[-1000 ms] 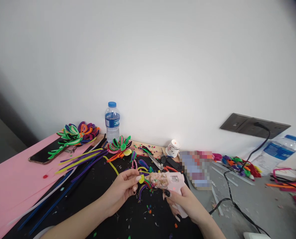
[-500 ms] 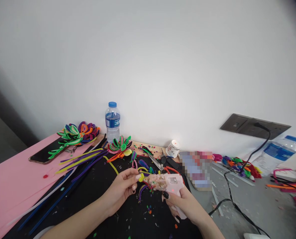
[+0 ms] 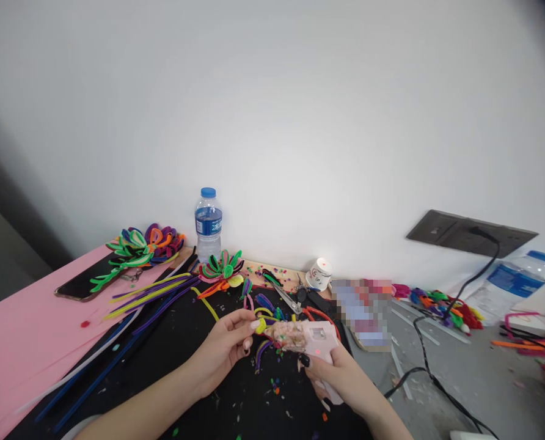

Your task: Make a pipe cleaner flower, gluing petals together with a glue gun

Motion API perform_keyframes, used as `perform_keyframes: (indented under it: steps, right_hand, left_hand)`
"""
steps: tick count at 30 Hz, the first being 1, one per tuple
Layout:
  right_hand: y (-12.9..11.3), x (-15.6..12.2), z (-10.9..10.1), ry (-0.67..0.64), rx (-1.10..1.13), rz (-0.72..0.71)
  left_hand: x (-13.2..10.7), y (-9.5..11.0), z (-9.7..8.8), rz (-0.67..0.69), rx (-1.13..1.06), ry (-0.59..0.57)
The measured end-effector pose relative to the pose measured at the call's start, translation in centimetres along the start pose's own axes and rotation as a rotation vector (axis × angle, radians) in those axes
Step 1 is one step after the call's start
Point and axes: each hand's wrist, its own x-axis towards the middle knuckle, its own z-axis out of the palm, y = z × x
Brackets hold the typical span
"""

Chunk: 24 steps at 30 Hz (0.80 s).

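Note:
Between the thumb and fingers of my left hand [image 3: 229, 342] is a small curled yellow pipe-cleaner piece [image 3: 261, 326]. My right hand [image 3: 334, 373] is wrapped round the handle of a pale pink glue gun [image 3: 321, 336], whose small red light glows. The gun's front is crusted with glue and coloured fuzz. Its nozzle points left and meets or nearly meets the yellow piece; I cannot tell whether they touch. Just behind the gun lie purple and blue pipe-cleaner loops [image 3: 266, 302] and scissors [image 3: 288, 300]. A pipe-cleaner flower [image 3: 222, 267] in green, pink and black sits farther back.
A water bottle [image 3: 208, 226] stands against the wall, near a paper cup [image 3: 319, 274]. Loose pipe cleaners [image 3: 156, 296] and a dark phone [image 3: 87, 281] lie left. Another phone [image 3: 364, 315], blurred out, is right of the gun. A black cable [image 3: 423, 351] crosses the grey table.
My hands, the glue gun and the yellow piece hold almost the same position. At the far right edge, part of another person's hand has come into view.

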Motion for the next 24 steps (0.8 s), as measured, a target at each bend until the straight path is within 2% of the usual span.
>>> perform_keyframes:
  steps: [24]
  right_hand:
    - [0.80, 0.35, -0.33, -0.018, 0.077, -0.068]
  left_hand:
    - [-0.01, -0.26, -0.35, -0.020, 0.021, -0.052]
